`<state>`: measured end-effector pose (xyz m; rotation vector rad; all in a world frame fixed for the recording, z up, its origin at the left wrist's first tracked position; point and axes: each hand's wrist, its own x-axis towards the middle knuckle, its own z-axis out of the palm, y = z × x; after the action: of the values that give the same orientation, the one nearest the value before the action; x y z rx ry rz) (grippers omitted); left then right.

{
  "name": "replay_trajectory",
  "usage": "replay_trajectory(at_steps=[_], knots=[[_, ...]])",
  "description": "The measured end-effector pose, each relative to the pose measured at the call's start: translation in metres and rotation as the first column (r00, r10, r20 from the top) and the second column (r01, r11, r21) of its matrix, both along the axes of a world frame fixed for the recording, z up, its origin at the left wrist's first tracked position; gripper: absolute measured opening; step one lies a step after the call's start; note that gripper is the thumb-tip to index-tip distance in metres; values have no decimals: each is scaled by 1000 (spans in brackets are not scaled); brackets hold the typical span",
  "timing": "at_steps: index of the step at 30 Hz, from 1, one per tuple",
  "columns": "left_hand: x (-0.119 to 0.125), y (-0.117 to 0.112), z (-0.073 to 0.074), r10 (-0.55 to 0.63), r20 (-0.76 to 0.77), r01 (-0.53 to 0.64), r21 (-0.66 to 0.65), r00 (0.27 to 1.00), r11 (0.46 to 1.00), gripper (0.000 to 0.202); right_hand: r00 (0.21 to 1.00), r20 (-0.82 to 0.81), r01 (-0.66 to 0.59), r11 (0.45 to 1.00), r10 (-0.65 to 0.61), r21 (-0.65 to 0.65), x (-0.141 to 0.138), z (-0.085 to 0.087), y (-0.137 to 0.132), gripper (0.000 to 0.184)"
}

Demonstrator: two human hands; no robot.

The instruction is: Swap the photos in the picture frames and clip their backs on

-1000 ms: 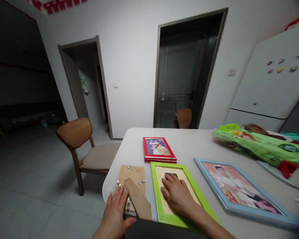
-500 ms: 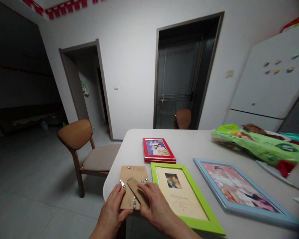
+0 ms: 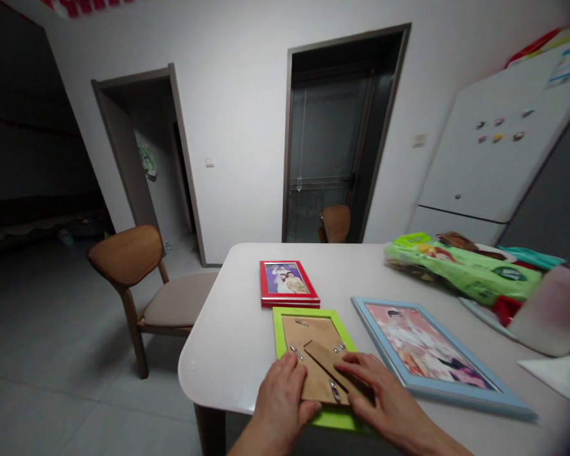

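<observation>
My left hand [image 3: 282, 396] and my right hand [image 3: 377, 392] rest on a brown fibreboard frame backing [image 3: 297, 335], one on each side. Its hinged easel stand [image 3: 325, 373] lies folded across it under my right fingers, and small metal clips show around its edge. The backing sits in a lime-green picture frame [image 3: 278, 335] lying face down. My left fingers press near the backing's lower left edge. A stack of red photo frames [image 3: 289, 285] lies just beyond, and a light-blue frame [image 3: 422, 345] with a blurred photo lies to the right of my right hand.
The white rounded table [image 3: 228, 373] ends close to my left hand. A green plastic package [image 3: 465, 272] and a pale sheet lie at its right. A wooden chair [image 3: 128, 259] stands left of the table, and a white fridge [image 3: 494, 145] stands at right.
The green frame now lies face down, its photo hidden. The backing has moved from the bare table into it, with both hands on it. My view has shifted slightly.
</observation>
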<state>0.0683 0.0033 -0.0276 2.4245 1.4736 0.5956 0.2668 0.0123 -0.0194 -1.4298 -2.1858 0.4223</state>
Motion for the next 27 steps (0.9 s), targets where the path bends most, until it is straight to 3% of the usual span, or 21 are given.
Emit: replay_trajectory(at_steps=[4, 8, 14, 19, 27], knots=[[1, 1, -6, -3, -13, 2, -50, 1000, 999, 38, 998, 59, 15, 998, -18, 59, 2, -15, 3, 40], [-5, 1, -2, -6, -16, 4, -69, 1000, 998, 29, 994, 108, 11, 993, -23, 118, -2, -24, 3, 39], [-11, -3, -5, -87, 10, 87, -84, 996, 993, 55, 981, 143, 103, 976, -131, 192, -1, -20, 25, 33], [-10, -2, -15, -65, 14, 66, -82, 998, 994, 51, 932, 286, 177, 968, -223, 177, -6, -14, 42, 32], [-11, -6, -9, -45, -10, 45, -72, 999, 996, 46, 957, 226, 158, 979, -184, 128, -4, -21, 40, 34]])
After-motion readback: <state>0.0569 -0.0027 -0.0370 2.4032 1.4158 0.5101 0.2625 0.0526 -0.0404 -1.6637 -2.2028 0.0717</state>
